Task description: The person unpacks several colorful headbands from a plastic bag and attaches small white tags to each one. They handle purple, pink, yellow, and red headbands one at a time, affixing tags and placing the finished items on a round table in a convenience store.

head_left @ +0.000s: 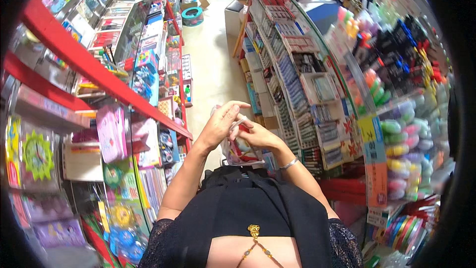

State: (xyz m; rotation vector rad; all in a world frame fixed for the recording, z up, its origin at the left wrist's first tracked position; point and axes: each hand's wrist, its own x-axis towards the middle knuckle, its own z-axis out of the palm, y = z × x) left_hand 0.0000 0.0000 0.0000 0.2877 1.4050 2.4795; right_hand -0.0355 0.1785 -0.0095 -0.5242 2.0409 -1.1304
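In front of my chest, both hands are together at the top of a clear plastic bag (241, 153) with red and white contents that I cannot make out. My left hand (218, 126) has its fingers bent inward, pressed together over the gathered plastic. A twisted whitish strip of the bag runs between the two hands. My right hand (262, 137), with a silver bangle at the wrist, pinches that strip from the other side. The bag hangs below the hands, close against my black clothing. Part of each thumb and the palms are hidden.
A narrow aisle floor (208, 64) runs ahead between shelves. Red-framed racks (99, 69) of stationery and pouches stand close on the left. Pen shelves (292, 84) line the right, with colourful markers (404, 154) near. A teal tape roll (192, 16) and an open carton lie further ahead.
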